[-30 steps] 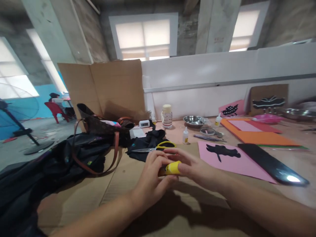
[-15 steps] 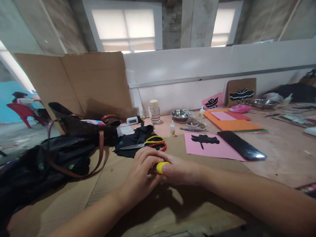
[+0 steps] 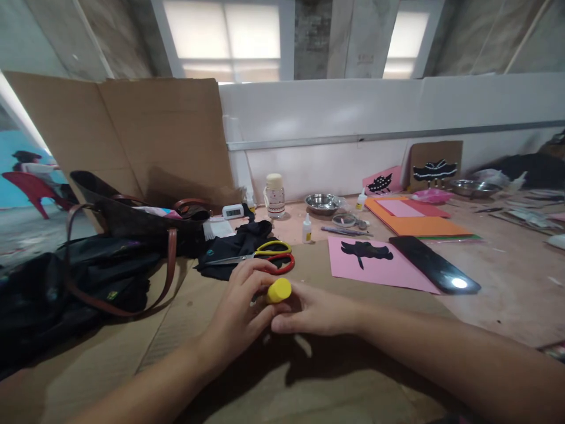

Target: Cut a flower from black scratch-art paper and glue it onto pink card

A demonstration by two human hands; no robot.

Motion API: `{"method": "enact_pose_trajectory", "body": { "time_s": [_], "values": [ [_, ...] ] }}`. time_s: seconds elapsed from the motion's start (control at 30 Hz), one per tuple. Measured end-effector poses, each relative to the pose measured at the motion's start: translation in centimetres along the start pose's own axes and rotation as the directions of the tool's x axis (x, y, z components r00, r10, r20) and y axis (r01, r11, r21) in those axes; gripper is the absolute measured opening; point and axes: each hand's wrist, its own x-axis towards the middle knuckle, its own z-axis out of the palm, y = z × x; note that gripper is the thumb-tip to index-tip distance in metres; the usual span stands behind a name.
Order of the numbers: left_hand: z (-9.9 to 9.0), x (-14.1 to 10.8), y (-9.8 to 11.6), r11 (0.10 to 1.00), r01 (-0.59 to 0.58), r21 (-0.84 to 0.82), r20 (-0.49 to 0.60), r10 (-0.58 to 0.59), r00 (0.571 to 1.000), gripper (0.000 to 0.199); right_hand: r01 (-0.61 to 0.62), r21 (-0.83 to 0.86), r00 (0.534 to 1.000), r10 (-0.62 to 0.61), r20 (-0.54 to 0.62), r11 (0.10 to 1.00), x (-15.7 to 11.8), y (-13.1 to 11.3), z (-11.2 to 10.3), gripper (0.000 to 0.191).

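Note:
My left hand (image 3: 242, 303) is closed around a glue stick with a yellow cap (image 3: 279, 290). The cap points up toward me, while most of the body is hidden by the fingers. Just right of it is my right hand (image 3: 315, 309), its thumb stretched out below the cap and apart from the index finger; its other fingertips are partly hidden. Beyond the hands lie scissors (image 3: 276, 256) with yellow and red handles, on black cloth (image 3: 241, 240). A pink sheet (image 3: 348, 272) bearing a black cut-out shape (image 3: 368, 252) lies to the right.
Cardboard (image 3: 176, 335) covers the table under my arms. A black phone (image 3: 435, 265) and orange paper (image 3: 424, 226) are on the right. Small glue bottles, a metal bowl (image 3: 322, 204) and a drinking bottle (image 3: 275, 197) stand behind. A handbag (image 3: 145, 227) sits left; a person sits far left.
The glue stick has turned so its yellow cap faces up toward me. My right thumb has come off the cap and moved down. The view has shifted slightly.

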Motion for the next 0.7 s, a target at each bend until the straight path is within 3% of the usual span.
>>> {"method": "enact_pose_trajectory", "body": {
  "time_s": [0.17,0.27,0.3,0.37,0.53,0.6,0.7],
  "values": [
    [0.9,-0.2,-1.0,0.999,-0.010,0.041,0.028,0.008,1.000,0.049,-0.023,-0.050,0.971,0.010,-0.238,0.998,0.5,0.2,0.5,0.028],
    [1.2,-0.3,-1.7,0.997,0.062,0.045,0.031,-0.063,0.998,0.054,-0.002,-0.078,0.917,-0.029,-0.397,0.997,0.9,-0.6,-2.0,0.030],
    [1.2,-0.2,-1.9,0.995,0.084,0.052,0.028,-0.085,0.996,0.050,-0.002,-0.137,0.887,-0.062,-0.457,0.991,1.0,-0.8,-3.4,0.029],
    [1.1,-0.1,-2.3,0.991,0.110,0.072,0.023,-0.112,0.993,0.040,-0.085,-0.284,0.750,-0.126,-0.650,0.955,1.0,-1.2,-6.9,0.027],
    [1.7,-0.2,-2.9,0.993,0.094,0.077,0.116,-0.102,0.988,0.024,-0.365,-0.348,0.470,-0.152,-0.870,0.864,-0.4,-0.3,-15.7,0.018],
    [2.2,-0.4,-2.8,0.993,0.091,0.078,0.142,-0.102,0.985,0.020,-0.481,-0.346,0.430,-0.128,-0.894,0.805,-1.0,0.5,-17.9,0.014],
    [2.8,-0.6,-2.4,0.995,0.030,0.096,0.198,-0.048,0.979,0.013,-0.594,-0.359,0.448,-0.074,-0.891,0.720,-0.9,1.8,-19.7,0.011]
  ]
}}
